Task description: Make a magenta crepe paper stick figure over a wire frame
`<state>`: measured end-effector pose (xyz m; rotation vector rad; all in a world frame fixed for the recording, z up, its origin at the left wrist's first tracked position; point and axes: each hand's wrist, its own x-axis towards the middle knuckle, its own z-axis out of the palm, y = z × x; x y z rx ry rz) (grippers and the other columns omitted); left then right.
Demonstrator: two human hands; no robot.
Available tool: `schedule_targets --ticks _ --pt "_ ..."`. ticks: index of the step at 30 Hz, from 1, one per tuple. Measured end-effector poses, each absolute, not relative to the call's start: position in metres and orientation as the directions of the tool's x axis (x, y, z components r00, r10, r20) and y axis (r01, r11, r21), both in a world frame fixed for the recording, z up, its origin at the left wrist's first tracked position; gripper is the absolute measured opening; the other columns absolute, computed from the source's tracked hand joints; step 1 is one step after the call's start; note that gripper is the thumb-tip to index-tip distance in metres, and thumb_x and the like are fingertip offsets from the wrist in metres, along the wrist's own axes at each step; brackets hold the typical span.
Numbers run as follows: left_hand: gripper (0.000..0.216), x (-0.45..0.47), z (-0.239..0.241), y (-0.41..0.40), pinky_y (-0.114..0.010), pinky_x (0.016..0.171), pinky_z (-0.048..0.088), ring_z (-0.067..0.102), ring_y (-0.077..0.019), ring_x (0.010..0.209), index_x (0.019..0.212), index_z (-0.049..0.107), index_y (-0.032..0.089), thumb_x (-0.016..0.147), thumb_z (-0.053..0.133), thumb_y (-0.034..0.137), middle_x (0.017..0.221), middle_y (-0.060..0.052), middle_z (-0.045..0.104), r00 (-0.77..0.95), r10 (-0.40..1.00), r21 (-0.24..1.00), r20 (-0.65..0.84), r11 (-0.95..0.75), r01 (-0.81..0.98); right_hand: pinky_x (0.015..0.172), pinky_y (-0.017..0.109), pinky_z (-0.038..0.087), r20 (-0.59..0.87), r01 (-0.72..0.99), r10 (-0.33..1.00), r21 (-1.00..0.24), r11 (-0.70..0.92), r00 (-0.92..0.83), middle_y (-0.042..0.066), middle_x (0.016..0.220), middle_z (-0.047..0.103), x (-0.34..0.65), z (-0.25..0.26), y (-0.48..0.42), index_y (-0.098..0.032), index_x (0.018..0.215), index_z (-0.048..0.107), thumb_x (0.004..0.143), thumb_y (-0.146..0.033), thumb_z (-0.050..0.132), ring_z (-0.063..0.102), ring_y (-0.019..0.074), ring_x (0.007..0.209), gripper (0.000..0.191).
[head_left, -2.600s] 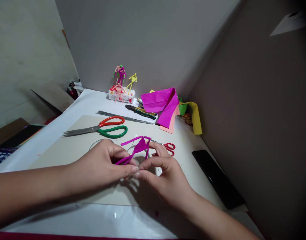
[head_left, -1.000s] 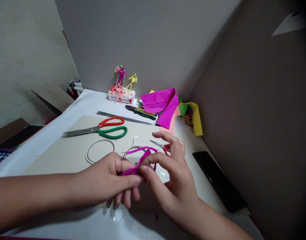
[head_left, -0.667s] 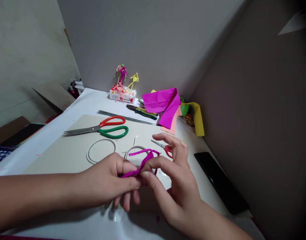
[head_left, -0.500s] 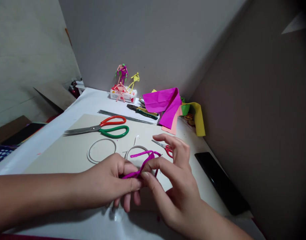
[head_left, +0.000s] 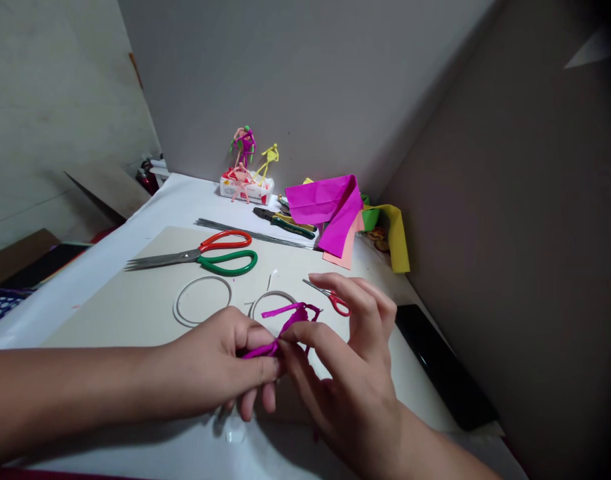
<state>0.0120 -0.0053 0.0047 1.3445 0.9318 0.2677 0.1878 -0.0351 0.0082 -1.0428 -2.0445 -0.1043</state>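
Between my two hands is a magenta paper-wrapped wire figure [head_left: 294, 319], its thin limbs bent out toward the back. My left hand [head_left: 235, 363] is closed on the lower end of the figure, thumb and forefinger clamping it. At the figure's middle, the thumb and forefinger of my right hand [head_left: 352, 370] pinch the magenta paper; the other fingers are raised and curved. The fingers hide part of the figure. Just behind it lies a ring of white wire or tape [head_left: 272, 295], and small red-handled scissors [head_left: 339, 303] rest beyond my right fingers.
Large scissors [head_left: 188, 257] with red and green handles lie left, near another ring [head_left: 177, 303]. Behind are thin wires [head_left: 255, 233], pliers [head_left: 290, 225], magenta crepe paper [head_left: 330, 207], a yellow strip [head_left: 398, 240] and small figures [head_left: 244, 143] by a box [head_left: 250, 190]. A black phone [head_left: 442, 367] lies right.
My right thumb and forefinger have shifted slightly along the figure, and the right hand has turned a little with its raised fingers moving right. The left hand keeps its hold.
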Motion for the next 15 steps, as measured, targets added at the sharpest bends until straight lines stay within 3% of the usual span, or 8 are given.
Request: schedule_targets --ticks 8,15 --pt "0.033 0.006 0.01 -0.006 -0.02 0.044 0.033 0.044 -0.0086 0.041 0.06 0.063 0.012 0.084 0.052 0.032 0.044 0.002 0.048 0.678 0.668 0.939 -0.308 0.1 0.328 0.096 0.05 0.037 0.715 0.697 0.626 -0.277 0.661 -0.31 0.01 0.13 0.046 0.187 0.007 -0.034 -0.018 0.08 0.064 0.079 -0.009 0.063 0.039 0.0316 0.119 0.01" --pt "0.051 0.002 0.002 -0.009 -0.025 0.047 0.031 0.04 -0.0107 0.042 0.057 0.061 0.013 0.09 0.041 0.045 0.043 0.0 0.048 0.661 0.688 0.943 -0.299 0.11 0.313 0.096 0.051 0.036 0.73 0.687 0.617 -0.289 0.666 -0.292 0.011 0.129 0.047 0.185 0.005 -0.035 -0.019 0.079 0.066 0.078 -0.007 0.064 0.04 0.0322 0.119 0.012"
